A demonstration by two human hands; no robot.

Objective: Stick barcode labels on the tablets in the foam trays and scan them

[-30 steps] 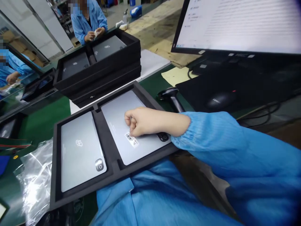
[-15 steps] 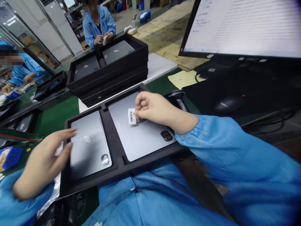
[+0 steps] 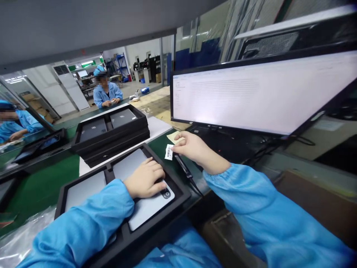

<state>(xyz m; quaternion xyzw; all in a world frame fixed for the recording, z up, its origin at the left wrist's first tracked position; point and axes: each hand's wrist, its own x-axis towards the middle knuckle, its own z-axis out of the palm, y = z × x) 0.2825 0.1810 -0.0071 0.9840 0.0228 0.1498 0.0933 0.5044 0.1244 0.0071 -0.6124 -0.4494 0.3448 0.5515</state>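
My right hand (image 3: 192, 149) pinches a small white barcode label (image 3: 169, 152) by its edge, in the air just right of the black foam tray (image 3: 126, 227). My left hand (image 3: 146, 178) lies with its fingers spread on the back of the right-hand grey tablet (image 3: 147, 214), close to its camera bump. Another grey tablet (image 3: 83, 190) is in the tray's left compartment, partly covered by my left sleeve. Below the label lies a black corded handheld device (image 3: 184, 167), perhaps a barcode scanner.
A monitor (image 3: 223, 100) stands at the right behind my right hand. Stacked foam trays (image 3: 111, 139) with tablets are beyond my tray. Yellow paper (image 3: 172, 137) lies by the monitor, clear plastic (image 3: 30, 238) at the left. Two people in blue coats work farther off.
My left hand has moved from the tray's left edge onto the right tablet. The right hand has carried the label from above that tablet to the right of the tray. The view has tilted up.
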